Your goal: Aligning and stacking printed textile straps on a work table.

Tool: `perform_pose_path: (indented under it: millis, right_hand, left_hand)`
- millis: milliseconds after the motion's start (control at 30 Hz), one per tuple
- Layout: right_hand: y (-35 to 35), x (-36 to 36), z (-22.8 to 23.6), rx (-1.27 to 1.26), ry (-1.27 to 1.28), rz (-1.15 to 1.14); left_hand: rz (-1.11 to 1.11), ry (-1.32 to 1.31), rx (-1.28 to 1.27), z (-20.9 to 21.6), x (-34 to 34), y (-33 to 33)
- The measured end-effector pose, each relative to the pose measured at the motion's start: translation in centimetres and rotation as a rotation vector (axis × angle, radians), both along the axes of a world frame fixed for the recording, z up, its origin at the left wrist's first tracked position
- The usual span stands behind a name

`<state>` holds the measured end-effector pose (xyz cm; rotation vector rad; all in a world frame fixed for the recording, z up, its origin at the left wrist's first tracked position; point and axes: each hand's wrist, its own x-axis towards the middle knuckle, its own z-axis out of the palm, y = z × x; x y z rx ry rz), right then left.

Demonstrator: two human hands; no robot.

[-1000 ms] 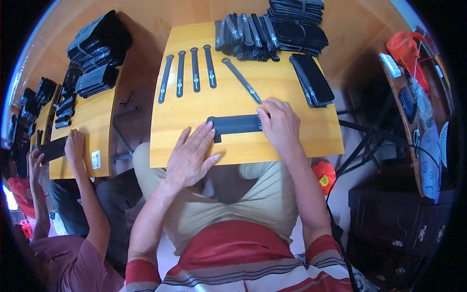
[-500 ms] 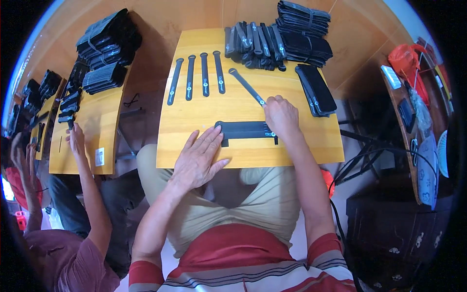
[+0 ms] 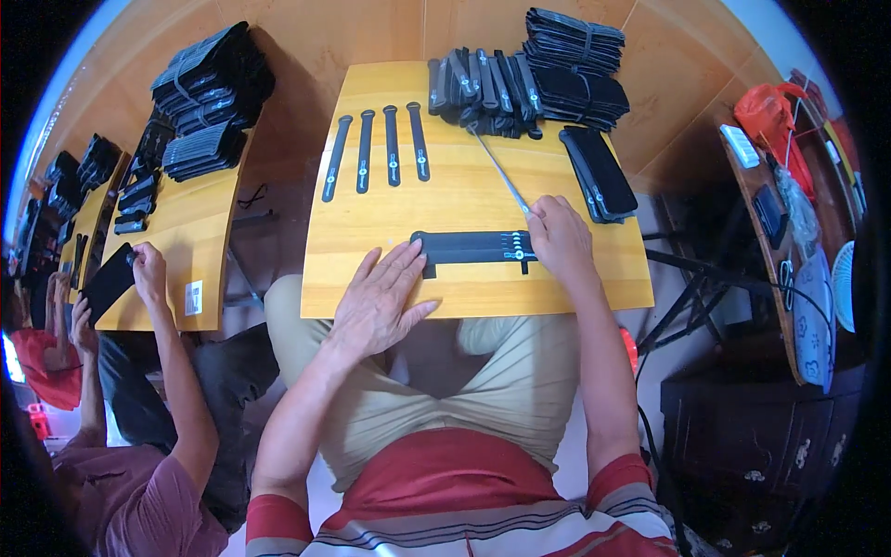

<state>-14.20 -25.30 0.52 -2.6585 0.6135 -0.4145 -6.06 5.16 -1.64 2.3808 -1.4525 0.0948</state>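
Note:
My left hand (image 3: 380, 302) lies flat, its fingertips on the left end of a dark strip-like stack of straps (image 3: 469, 248) near the table's front edge. Small black tabs stick out below this stack. Between the closed fingers of my right hand (image 3: 561, 239) is the lower end of a thin grey strap (image 3: 501, 174), which slants away toward the upper left, seen nearly edge-on. That hand hovers by the stack's right end. Several grey straps (image 3: 392, 144) with rounded loop ends lie in a spaced row at the table's far left.
A heap of straps (image 3: 487, 93) and tied black bundles (image 3: 575, 70) fill the table's back right. Black strips (image 3: 599, 176) lie at its right edge. On the left, a co-worker's hands hold a black strip (image 3: 109, 286) beside another table (image 3: 186, 232). A cluttered shelf (image 3: 775, 278) stands right.
My right hand has moved slightly right and turned the grey strap more edge-on. My left hand stays put. The co-worker has lifted a black strip off their table's edge with two hands.

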Motion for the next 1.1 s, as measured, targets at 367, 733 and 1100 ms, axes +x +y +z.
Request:
perform_pose_path:
  millis: [367,733,1100]
  right_hand:
    - [7.0,-8.2,2.6,0.360,-0.188,0.351]
    - [4.7,-8.0,0.4,0.537,-0.300,0.086]
    - [2.7,-6.9,-2.6,0.780,-0.312,-0.062]
  left_hand:
    - [0.125,1.133,-0.869,-0.3,0.4,0.7]
    - [0.274,1.136,-0.901,0.3,-1.1,0.1]
    - [0.432,0.999,-0.645,-0.1,-0.3,-1.0]
